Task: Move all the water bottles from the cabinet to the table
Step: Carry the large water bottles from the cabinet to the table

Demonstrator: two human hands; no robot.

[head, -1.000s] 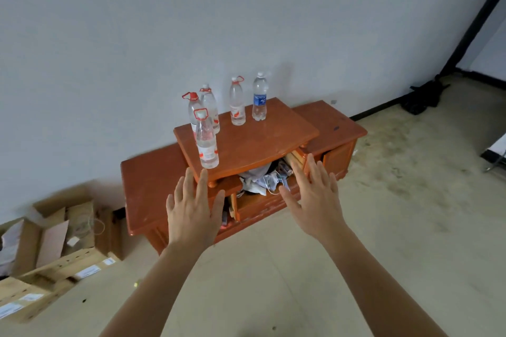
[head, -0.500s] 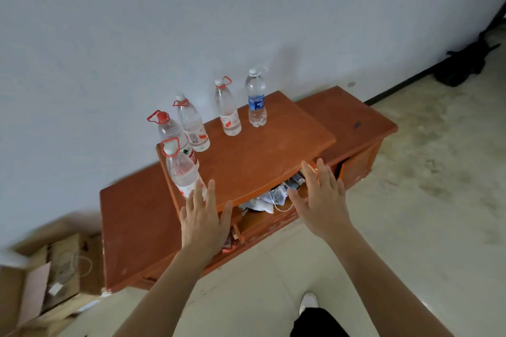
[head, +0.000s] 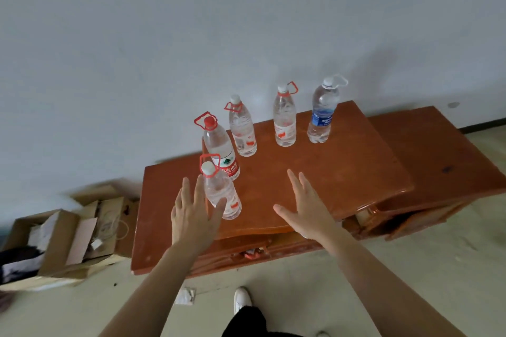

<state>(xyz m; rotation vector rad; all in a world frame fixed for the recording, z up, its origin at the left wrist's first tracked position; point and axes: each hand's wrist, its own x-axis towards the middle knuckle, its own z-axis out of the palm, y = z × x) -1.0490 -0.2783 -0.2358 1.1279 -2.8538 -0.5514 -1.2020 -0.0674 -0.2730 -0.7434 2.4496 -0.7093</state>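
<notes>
Several clear water bottles stand on the raised middle top of a reddish wooden cabinet [head: 342,172]. Nearest is a white-capped bottle [head: 221,194] with a red carry loop, at the front left edge. Behind it stands a red-capped bottle [head: 220,150], then two red-label bottles [head: 242,128] [head: 284,117] and a blue-label bottle [head: 323,115] along the back. My left hand [head: 194,216] reaches with spread fingers right at the nearest bottle, thumb in front of its lower part. My right hand [head: 304,208] hovers open over the cabinet top, holding nothing.
Open cardboard boxes [head: 68,232] with clutter sit on the floor left of the cabinet. A white wall rises directly behind. The cabinet's lower right wing [head: 438,150] and an open compartment lie below the top. My shoe [head: 242,298] shows on the floor.
I have stepped closer and now look down on the cabinet. Both hands have moved up and forward over the top, the left hand arriving at the nearest bottle.
</notes>
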